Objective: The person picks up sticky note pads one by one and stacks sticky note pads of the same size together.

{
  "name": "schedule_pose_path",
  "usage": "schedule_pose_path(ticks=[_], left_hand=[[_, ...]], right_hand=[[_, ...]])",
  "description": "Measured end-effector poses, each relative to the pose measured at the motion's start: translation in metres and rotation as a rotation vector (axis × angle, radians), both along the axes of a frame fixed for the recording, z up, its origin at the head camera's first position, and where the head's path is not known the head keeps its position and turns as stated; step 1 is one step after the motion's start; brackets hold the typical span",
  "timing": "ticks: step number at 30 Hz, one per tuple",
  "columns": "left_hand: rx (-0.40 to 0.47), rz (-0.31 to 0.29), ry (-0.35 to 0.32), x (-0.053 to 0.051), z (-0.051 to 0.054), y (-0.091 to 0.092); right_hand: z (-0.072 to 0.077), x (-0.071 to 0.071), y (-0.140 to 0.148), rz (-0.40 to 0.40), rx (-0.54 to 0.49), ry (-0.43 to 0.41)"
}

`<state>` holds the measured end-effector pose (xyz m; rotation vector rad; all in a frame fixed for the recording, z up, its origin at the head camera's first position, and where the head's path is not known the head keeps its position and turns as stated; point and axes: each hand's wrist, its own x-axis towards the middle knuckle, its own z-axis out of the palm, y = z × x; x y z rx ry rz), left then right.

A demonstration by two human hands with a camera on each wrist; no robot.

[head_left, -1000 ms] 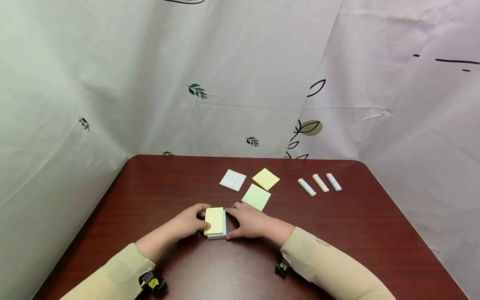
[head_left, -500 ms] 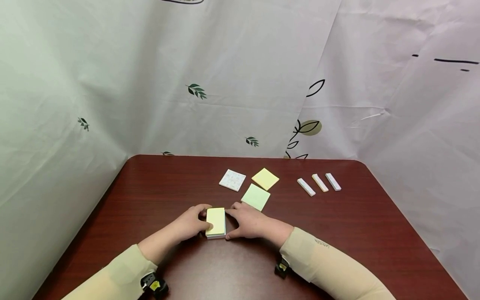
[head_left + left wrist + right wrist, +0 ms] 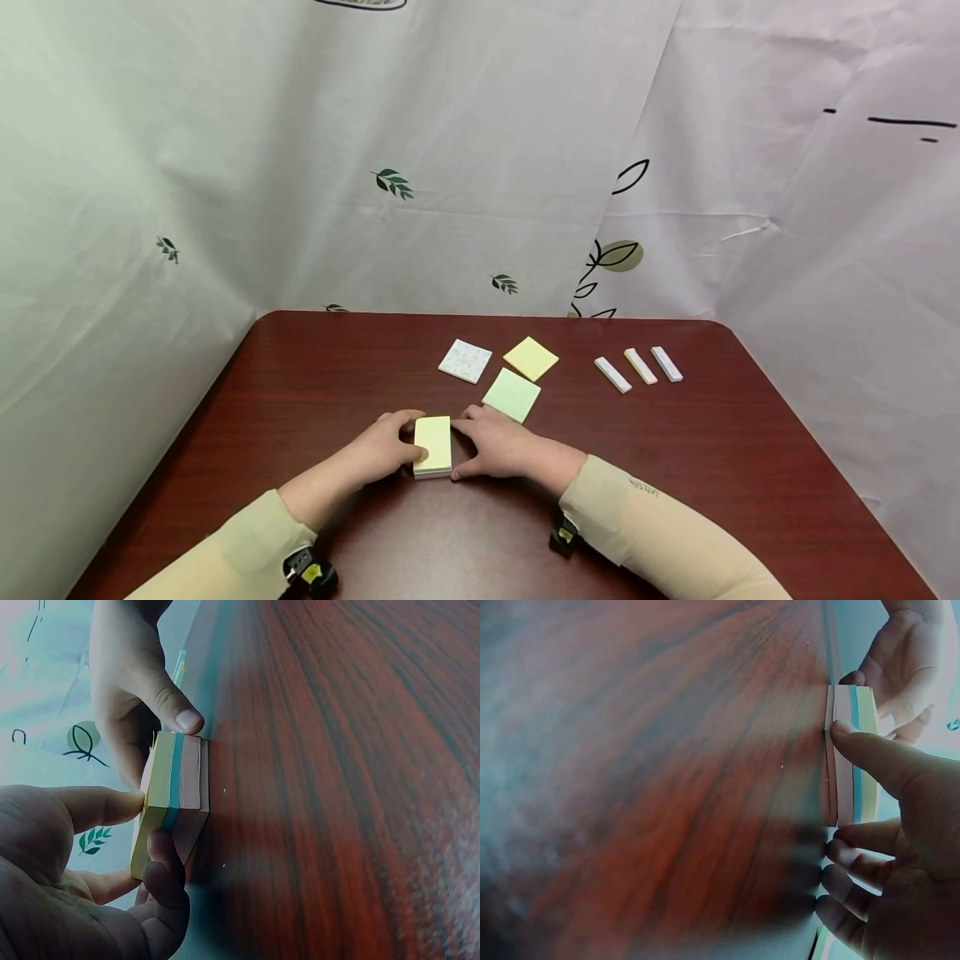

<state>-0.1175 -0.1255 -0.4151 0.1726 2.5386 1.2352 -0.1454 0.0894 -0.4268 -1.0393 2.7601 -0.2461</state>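
Note:
A stack of rectangular note pads point(image 3: 432, 445) lies on the table between the two hands, yellow uppermost. Seen edge-on in the left wrist view, the stack point(image 3: 178, 776) shows yellow, blue and pinkish layers. My left hand point(image 3: 381, 448) grips the yellow top pad from the left, thumb on its face near the front corner. My right hand point(image 3: 501, 443) is at the stack's right side; in the right wrist view its thumb touches the lower layers of the stack point(image 3: 845, 772), with the other fingers spread beyond the far end.
Behind the hands lie a green square pad point(image 3: 512, 395), a yellow square pad point(image 3: 531, 358) and a patterned white one point(image 3: 465, 361). Three narrow strips point(image 3: 641, 366) lie at the back right of the brown table point(image 3: 315, 358). A patterned white sheet point(image 3: 450, 167) hangs behind.
The yellow top pad has shifted right with my left hand, covering the blue edge that showed on the right. My right hand has stayed nearly still.

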Motion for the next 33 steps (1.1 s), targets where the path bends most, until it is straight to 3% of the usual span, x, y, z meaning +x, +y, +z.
schedule_pose_path(ticks=[10, 16, 19, 23, 33], left_hand=[[-0.03, -0.025, 0.01, -0.002, 0.0, -0.001], [-0.068, -0.009, 0.06, -0.003, 0.001, -0.005], [-0.135, 0.01, 0.129, -0.002, 0.004, -0.009], [-0.23, 0.013, 0.257, 0.004, 0.011, -0.014], [-0.462, -0.156, 0.58, 0.024, 0.013, -0.036]], right_hand=[[0.0, 0.0, 0.0, -0.003, 0.003, -0.004], [0.004, 0.002, 0.007, -0.024, -0.053, -0.095], [0.007, 0.005, 0.015, -0.026, -0.113, -0.129], [0.014, 0.012, 0.033, -0.028, -0.184, -0.105], [0.026, 0.028, 0.109, -0.055, -0.21, 0.077]])
